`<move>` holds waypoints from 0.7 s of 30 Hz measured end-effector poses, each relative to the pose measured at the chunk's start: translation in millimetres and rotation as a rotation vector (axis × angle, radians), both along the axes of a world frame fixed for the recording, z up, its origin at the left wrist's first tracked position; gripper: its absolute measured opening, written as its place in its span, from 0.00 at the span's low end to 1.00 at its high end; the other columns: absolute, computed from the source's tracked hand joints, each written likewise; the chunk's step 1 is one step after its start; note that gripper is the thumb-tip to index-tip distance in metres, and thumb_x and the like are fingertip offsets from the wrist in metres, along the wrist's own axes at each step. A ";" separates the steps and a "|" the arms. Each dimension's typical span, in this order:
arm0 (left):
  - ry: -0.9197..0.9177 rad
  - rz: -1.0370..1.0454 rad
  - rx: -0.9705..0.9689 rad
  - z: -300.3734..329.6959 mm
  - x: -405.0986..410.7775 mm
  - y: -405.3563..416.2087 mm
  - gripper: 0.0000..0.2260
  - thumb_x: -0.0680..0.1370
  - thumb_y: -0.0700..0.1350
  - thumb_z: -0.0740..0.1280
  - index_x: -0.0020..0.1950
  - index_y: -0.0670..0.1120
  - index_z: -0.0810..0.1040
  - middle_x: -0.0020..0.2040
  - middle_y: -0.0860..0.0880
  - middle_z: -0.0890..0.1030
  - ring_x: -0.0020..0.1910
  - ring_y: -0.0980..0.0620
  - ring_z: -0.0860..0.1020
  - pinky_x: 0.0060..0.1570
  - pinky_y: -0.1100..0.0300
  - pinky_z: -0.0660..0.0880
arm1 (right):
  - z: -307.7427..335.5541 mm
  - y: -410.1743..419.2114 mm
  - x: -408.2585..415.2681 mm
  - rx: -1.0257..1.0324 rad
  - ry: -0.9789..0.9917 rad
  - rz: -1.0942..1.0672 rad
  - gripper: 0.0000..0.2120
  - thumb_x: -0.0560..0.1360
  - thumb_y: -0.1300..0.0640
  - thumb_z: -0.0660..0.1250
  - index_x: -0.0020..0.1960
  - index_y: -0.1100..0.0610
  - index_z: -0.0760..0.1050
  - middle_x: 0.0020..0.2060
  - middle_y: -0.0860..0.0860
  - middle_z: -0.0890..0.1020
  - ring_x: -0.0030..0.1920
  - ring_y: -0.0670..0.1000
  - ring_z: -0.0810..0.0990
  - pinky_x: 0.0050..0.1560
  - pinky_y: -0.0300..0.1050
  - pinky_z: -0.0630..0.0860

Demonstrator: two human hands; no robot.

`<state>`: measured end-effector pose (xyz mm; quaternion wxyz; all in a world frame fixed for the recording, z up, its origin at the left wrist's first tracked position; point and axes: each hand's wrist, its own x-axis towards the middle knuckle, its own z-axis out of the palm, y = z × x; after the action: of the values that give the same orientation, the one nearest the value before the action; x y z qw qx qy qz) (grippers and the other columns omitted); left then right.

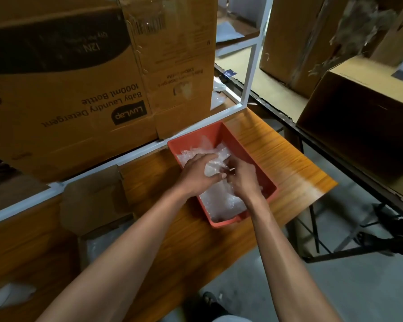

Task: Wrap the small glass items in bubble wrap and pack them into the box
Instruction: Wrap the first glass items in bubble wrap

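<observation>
A red plastic bin (221,132) sits on the wooden table (289,163), lined with crumpled bubble wrap (219,201). Both hands are inside it. My left hand (198,173) curls around a small bundle of bubble wrap (213,168). My right hand (243,176) pinches the same bundle from the right side. What is inside the bundle is hidden by the wrap and my fingers. A small open cardboard box (96,201) stands to the left of the bin, with clear wrap showing inside.
A large cardboard carton (63,89) printed with detergent text rests on a white metal shelf frame (130,156) right behind the bin. More cartons (358,108) stand on a rack at the right. The table's right edge drops to a grey floor (335,287).
</observation>
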<state>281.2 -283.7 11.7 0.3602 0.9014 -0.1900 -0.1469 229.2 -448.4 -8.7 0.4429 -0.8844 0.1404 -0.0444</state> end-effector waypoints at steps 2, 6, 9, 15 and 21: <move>0.071 0.051 -0.084 -3.0 2.6 -4.7 0.23 0.75 0.57 0.78 0.68 0.54 0.79 0.67 0.52 0.81 0.67 0.52 0.78 0.65 0.56 0.75 | 7.3 -3.3 -2.9 0.112 -0.037 0.046 0.12 0.75 0.66 0.68 0.51 0.50 0.80 0.44 0.47 0.85 0.44 0.48 0.85 0.42 0.46 0.79; 0.135 0.164 -0.230 -2.5 4.5 -1.6 0.13 0.78 0.43 0.77 0.61 0.47 0.82 0.58 0.50 0.83 0.57 0.51 0.81 0.51 0.63 0.80 | 14.3 -12.5 -10.5 0.458 -0.030 0.082 0.16 0.81 0.63 0.69 0.65 0.49 0.76 0.60 0.43 0.82 0.58 0.45 0.83 0.56 0.46 0.81; 0.184 0.258 -0.387 7.5 -2.1 8.2 0.10 0.79 0.36 0.74 0.59 0.44 0.82 0.56 0.49 0.82 0.50 0.57 0.79 0.40 0.71 0.78 | 18.3 -18.7 -16.6 0.490 -0.014 0.114 0.23 0.81 0.59 0.72 0.72 0.47 0.72 0.68 0.43 0.78 0.64 0.46 0.81 0.57 0.44 0.82; 0.363 0.342 -0.779 21.8 -17.7 34.0 0.10 0.81 0.29 0.68 0.57 0.41 0.81 0.63 0.43 0.84 0.57 0.50 0.84 0.48 0.60 0.82 | 32.8 -1.1 -23.9 0.339 0.002 0.241 0.36 0.79 0.64 0.70 0.80 0.39 0.65 0.73 0.42 0.71 0.65 0.45 0.79 0.57 0.48 0.84; 0.328 0.326 -0.827 22.4 -42.6 65.2 0.13 0.79 0.25 0.65 0.58 0.39 0.80 0.57 0.41 0.85 0.58 0.44 0.82 0.61 0.47 0.79 | 43.6 43.7 -22.9 0.423 -0.075 0.239 0.21 0.76 0.70 0.67 0.61 0.48 0.83 0.58 0.43 0.83 0.54 0.45 0.82 0.44 0.40 0.79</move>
<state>238.6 -218.5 34.1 0.7324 0.6654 -0.0291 -0.1410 206.3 -404.7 34.9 0.6252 -0.7801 0.0244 0.0058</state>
